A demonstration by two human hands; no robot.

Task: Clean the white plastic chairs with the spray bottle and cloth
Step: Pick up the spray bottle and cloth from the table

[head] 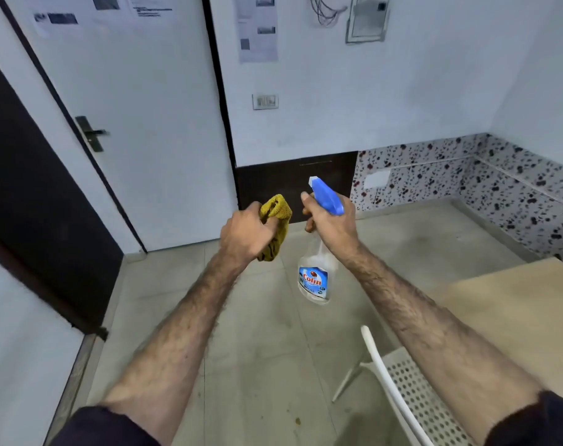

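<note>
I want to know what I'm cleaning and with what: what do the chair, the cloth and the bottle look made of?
The chair looks like white moulded plastic, smooth, its seat pierced with rows of small holes. The cloth, held in the left hand, looks like soft yellow woven or microfibre fabric, bunched and creased. The bottle, held in the right hand, seems clear plastic with a glossy blue trigger head.

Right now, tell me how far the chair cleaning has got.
Barely started. In hand: the left hand grips the yellow cloth, the right hand holds the spray bottle, both above the floor. Left: the white chair sits untouched, below the right arm; no spray or wiping shows.
</note>
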